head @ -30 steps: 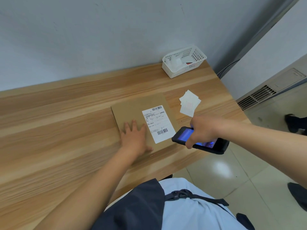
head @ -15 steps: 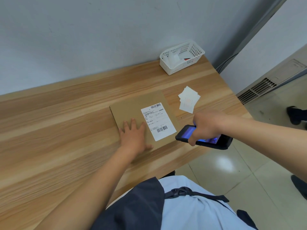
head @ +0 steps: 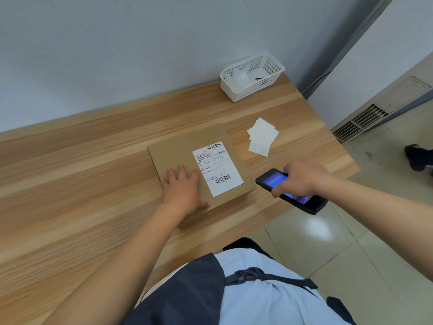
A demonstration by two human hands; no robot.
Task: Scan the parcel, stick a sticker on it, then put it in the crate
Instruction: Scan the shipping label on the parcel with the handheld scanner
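Brown cardboard, flat and thin: the parcel (head: 194, 165) lies on the wooden table (head: 82, 184) near its right end, white shipping label (head: 217, 168) face up with 2 barcodes. Your left hand (head: 181, 191) rests palm down on the parcel's near left part, fingers spread flat and gripping nothing; keep that weight on so the card does not slide. Your right hand (head: 302, 178) is wrapped around the black scanner (head: 290, 191), fingers clamped on its body, screen lit, just right of the parcel's near corner and partly out over the floor. I judge the scan is the step in hand: swing the scanner's head left over the near barcode and hold it level. Your left thumb sits close to the label, so keep it off the code. The loose white stickers (head: 262, 136) wait beyond the scanner, clear to reach. A white basket (head: 251, 77) stands far right by the wall. No crate shows.
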